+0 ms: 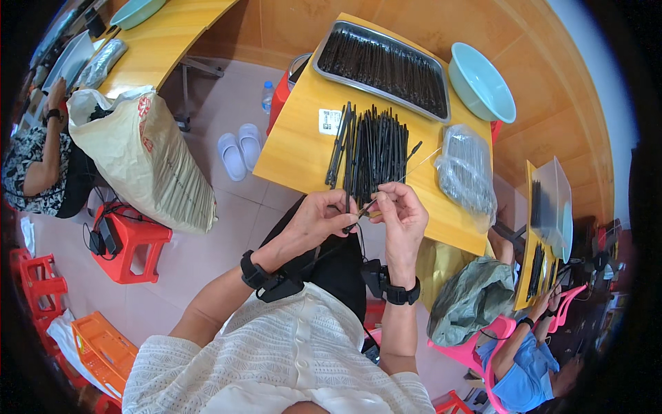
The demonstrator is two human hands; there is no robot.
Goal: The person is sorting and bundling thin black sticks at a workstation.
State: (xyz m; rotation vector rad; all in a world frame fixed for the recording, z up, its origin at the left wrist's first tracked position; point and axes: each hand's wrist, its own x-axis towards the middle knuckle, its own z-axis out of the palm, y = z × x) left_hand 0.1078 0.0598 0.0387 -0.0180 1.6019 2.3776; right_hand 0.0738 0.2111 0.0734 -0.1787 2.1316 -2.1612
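Close to the table's front edge, my left hand is closed on a thin black stick that stands up from its fingertips. My right hand pinches a slim dark piece against the stick's lower end; its kind is too small to make out. A fine pale strand runs from near my right fingers toward a clear plastic bag at the right. Just beyond my hands lies a loose bundle of similar black sticks. Farther back, a metal tray holds rows of thin dark pieces.
The yellow table also bears a white label and a pale green basin. To the left stand a large woven sack and a red stool. Co-workers sit at both sides. White slippers lie on the floor.
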